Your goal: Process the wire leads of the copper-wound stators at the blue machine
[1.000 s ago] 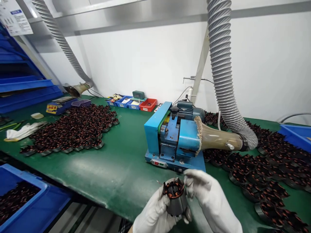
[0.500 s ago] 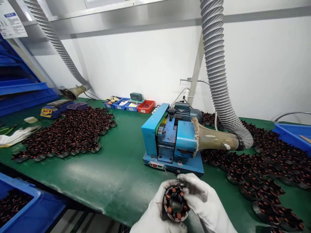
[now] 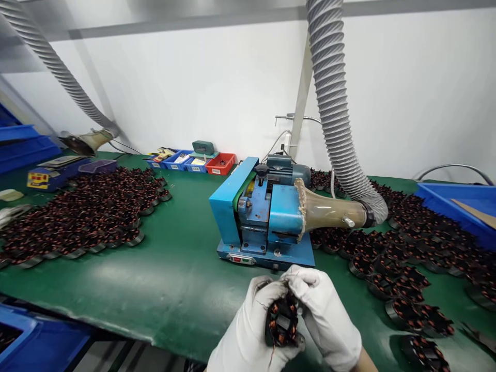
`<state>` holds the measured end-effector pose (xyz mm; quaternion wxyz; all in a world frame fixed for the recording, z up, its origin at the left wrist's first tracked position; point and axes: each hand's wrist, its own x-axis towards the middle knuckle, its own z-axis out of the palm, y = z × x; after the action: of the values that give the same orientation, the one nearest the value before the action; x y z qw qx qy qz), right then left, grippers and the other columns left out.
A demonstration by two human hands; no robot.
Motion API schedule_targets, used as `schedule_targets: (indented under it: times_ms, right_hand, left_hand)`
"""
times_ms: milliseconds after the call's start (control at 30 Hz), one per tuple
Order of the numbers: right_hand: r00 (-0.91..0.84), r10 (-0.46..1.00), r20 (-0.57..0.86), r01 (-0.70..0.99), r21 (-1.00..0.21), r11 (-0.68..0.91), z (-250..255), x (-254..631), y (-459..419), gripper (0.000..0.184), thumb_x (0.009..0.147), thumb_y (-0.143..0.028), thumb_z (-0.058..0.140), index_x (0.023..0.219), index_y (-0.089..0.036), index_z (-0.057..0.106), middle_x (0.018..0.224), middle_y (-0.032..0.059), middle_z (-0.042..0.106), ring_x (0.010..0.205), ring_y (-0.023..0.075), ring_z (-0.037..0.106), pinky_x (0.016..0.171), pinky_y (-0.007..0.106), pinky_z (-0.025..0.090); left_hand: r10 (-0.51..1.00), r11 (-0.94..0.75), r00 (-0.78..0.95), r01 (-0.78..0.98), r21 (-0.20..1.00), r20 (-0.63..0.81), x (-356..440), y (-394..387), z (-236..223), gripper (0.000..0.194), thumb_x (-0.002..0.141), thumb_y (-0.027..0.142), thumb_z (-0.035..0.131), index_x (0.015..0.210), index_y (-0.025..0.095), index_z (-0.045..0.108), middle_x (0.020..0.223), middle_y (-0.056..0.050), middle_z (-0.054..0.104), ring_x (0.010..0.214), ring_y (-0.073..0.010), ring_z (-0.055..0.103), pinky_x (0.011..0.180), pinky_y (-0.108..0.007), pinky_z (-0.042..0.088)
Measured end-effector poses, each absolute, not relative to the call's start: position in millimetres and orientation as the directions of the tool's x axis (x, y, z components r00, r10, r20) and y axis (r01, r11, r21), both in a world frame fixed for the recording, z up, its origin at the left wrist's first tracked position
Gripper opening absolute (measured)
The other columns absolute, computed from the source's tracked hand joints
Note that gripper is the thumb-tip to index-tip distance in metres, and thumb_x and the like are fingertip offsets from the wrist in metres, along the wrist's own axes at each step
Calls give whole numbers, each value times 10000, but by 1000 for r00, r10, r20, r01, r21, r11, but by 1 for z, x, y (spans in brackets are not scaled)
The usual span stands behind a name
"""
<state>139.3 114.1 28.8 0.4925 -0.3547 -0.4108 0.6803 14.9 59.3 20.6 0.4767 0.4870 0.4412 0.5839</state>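
Observation:
A ring-shaped motor stator with copper windings and black insulation sits in my white-gloved left hand. The fingers of that hand wrap round its left side and its lower edge, and its open bore faces me. At the stator's upper right, my right hand, gloved too, pinches a thin wire between thumb and fingertips; the gloves partly hide the wire. A reddish lead hangs from the stator's lower edge. Just beyond both hands stands a blue belt-driven machine with a motor at its back.
Rows of stators cover the bench's right side, and a large group lies at left. A grey ducting hose descends to the machine's funnel. Small bins line the wall; a blue tray stands at right.
My view has shifted to the right and slightly down. The stator has turned in my left hand, and the right fingertips have closed in a pinch at its upper edge.

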Motion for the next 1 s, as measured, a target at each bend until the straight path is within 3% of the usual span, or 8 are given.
schedule_targets:
  times_ms: [67, 167, 267, 400, 500, 700, 1000]
  right_hand:
    - [-203, 965, -167, -549, -796, -253, 24, 141, 119, 249, 664, -359, 778, 598, -143, 673, 527, -35, 525, 420, 51, 390, 368, 156, 313]
    - [26, 986, -164, -706, -702, -98, 12, 145, 125, 184, 676, -346, 776, 719, -184, 700, 667, -17, 641, 545, 78, 552, 499, 158, 468]
    - [165, 982, -89, -566, -824, 21, -4, 141, 122, 264, 684, -389, 760, 868, -204, 714, 864, 35, 731, 780, 164, 665, 745, 246, 538]
    - [133, 989, -63, -372, -928, -9, -17, 124, 121, 511, 524, -351, 844, 986, -194, 693, 979, 91, 739, 909, 278, 679, 817, 378, 558]
    - [159, 983, -92, -250, -967, -50, -20, 114, 133, 468, 645, -363, 761, 1057, -161, 666, 1056, 109, 713, 967, 281, 661, 896, 416, 522]
    - [210, 978, 20, -21, -999, 25, -27, 116, 156, 385, 723, -414, 683, 996, -144, 700, 1051, 126, 706, 986, 304, 640, 926, 451, 478]
    - [243, 970, 2, -5, -1000, 3, -19, 115, 149, 410, 719, -426, 667, 988, -119, 701, 1038, 157, 707, 959, 306, 651, 897, 442, 500]
  left_hand:
    - [964, -249, -77, 66, 966, 254, 15, 62, 18, 509, 609, 102, 722, 1080, 262, 614, 1049, -75, 548, 1085, -292, 505, 950, -385, 399]
    - [972, -227, -14, 220, 949, 236, 13, 70, 12, 528, 641, 165, 733, 1130, 248, 554, 1136, -88, 524, 1104, -288, 506, 959, -390, 398]
    - [992, -118, -14, 201, 973, 123, 15, 85, 4, 556, 639, 143, 722, 1142, 237, 505, 1190, -82, 507, 1135, -273, 491, 994, -393, 375]
    - [993, 1, -118, 67, 998, 7, 25, 110, -11, 530, 648, 40, 600, 1123, 241, 479, 1153, -51, 552, 1101, -223, 522, 984, -367, 390]
    - [986, 46, -156, -57, 997, -54, 33, 130, -20, 417, 696, 83, 556, 1083, 219, 485, 1110, -63, 595, 1060, -208, 554, 966, -368, 411]
    - [987, 1, -160, -111, 994, -19, 39, 152, -19, 328, 690, 117, 582, 996, 198, 495, 1029, -61, 613, 979, -187, 585, 914, -338, 443]
    - [994, 12, -108, -123, 992, -26, 38, 149, -11, 346, 683, 111, 605, 1000, 185, 489, 1007, -68, 616, 941, -184, 601, 878, -318, 463]
